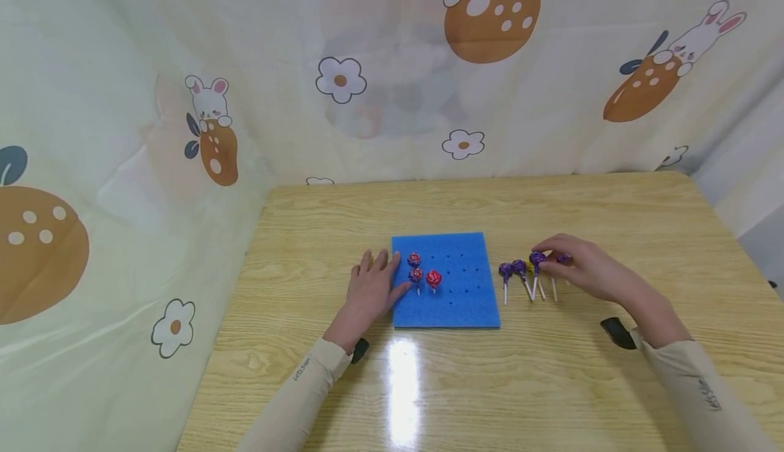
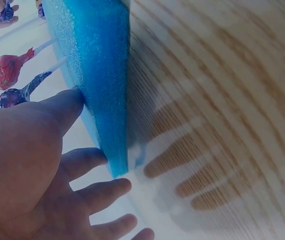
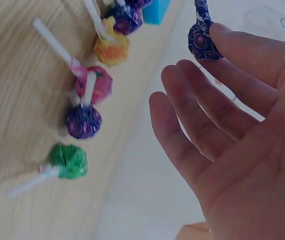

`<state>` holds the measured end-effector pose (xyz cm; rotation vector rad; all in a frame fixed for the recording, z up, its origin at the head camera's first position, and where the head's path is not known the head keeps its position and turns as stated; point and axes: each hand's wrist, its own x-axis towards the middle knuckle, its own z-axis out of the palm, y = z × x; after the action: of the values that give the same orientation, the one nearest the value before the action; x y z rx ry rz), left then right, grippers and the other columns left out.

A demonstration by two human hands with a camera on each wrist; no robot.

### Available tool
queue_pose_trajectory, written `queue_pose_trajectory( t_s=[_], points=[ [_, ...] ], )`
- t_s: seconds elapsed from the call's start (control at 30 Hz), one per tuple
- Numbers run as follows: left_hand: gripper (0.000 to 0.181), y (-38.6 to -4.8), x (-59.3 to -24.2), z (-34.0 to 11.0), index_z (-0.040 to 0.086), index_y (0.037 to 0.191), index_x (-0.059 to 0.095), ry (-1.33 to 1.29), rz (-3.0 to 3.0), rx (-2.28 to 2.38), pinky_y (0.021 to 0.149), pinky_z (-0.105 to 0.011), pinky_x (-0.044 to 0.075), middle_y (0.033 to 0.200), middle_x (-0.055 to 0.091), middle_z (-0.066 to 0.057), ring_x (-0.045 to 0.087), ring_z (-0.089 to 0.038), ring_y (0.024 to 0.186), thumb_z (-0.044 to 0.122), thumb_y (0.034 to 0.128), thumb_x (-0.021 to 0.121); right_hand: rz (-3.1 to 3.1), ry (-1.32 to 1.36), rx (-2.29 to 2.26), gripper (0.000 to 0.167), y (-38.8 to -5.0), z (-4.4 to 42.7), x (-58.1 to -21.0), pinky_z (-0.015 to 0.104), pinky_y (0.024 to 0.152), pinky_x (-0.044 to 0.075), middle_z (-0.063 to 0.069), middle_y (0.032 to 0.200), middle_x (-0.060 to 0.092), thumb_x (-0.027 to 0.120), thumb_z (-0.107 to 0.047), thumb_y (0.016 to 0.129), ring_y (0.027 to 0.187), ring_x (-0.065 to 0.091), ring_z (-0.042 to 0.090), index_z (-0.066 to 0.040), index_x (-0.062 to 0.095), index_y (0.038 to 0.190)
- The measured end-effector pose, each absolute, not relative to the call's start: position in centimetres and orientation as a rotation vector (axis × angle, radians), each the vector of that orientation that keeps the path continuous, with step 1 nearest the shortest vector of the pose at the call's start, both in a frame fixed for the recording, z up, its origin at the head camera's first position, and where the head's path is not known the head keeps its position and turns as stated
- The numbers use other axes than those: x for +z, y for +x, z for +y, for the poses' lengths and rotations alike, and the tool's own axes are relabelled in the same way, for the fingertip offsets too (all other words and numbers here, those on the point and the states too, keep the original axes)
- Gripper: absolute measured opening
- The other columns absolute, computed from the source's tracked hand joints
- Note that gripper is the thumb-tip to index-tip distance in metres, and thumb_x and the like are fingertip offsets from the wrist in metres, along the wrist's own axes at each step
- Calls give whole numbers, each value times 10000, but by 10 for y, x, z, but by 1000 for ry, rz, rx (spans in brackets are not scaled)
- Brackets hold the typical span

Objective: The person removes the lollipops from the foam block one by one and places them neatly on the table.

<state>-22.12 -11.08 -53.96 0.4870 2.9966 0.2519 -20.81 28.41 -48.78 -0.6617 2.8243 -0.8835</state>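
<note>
A blue foam board (image 1: 453, 312) with small holes lies on the table. Two dark-wrapped lollipops (image 1: 416, 275) and a red one (image 1: 433, 278) stand in its left part. My left hand (image 1: 369, 293) rests along the board's left edge, fingers spread, the thumb against the foam in the left wrist view. Between thumb and forefinger my right hand (image 1: 584, 268) pinches a purple lollipop (image 3: 205, 42) by its wrapped head, above the table. Below and beside that hand lie several lollipops, among them a yellow one (image 3: 111, 47), a pink one (image 3: 93, 84) and a green one (image 3: 70, 161).
The wooden table (image 1: 294, 248) reaches to a patterned curtain (image 1: 392, 98) behind it and at its left. Two purple lollipops (image 1: 505, 269) lie close to the board's right edge. Dark straps or devices (image 1: 618, 333) sit at both wrists.
</note>
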Motion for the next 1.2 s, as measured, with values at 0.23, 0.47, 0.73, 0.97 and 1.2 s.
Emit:
queue_pose_trajectory(
  t_s=[0.23,0.47,0.73,0.97,1.2],
  points=[
    [674,-221,-538,-112,174,1567,378,485,2990,248,1150,-599,338,1604,378,-156,267,-434,1504,543,1015,491,2862,-663,-833,318,-209,299,-481,284,752,543,108,1189,682,630,-131,996,998,658,237,-23,630,1295],
    [667,-219,-538,-113,168,1554,404,483,3002,261,1137,-604,352,1592,397,-158,280,-443,1496,538,1009,509,2946,-690,-754,289,-213,315,-478,282,731,542,85,1162,707,662,-113,971,982,642,121,-48,662,1253],
    [681,-223,-540,-112,172,1567,376,485,2995,262,1144,-605,342,1605,374,-159,261,-444,1504,557,1016,475,2993,-656,-691,283,-214,333,-470,281,719,542,113,1159,709,669,-93,962,964,656,155,-38,668,1240],
    [680,-221,-539,-114,170,1564,383,454,2985,267,1157,-605,327,1609,369,-159,253,-443,1508,551,1011,492,2936,-595,-640,288,-219,342,-468,379,764,570,141,1170,701,640,-116,987,1008,673,300,1,656,1250],
    [677,-221,-538,-112,163,1563,384,486,2993,272,1152,-605,334,1606,373,-162,262,-446,1504,548,1015,487,2876,-550,-510,281,-233,363,-472,428,774,562,163,1112,716,652,-75,968,978,687,323,71,654,1208]
  ],
)
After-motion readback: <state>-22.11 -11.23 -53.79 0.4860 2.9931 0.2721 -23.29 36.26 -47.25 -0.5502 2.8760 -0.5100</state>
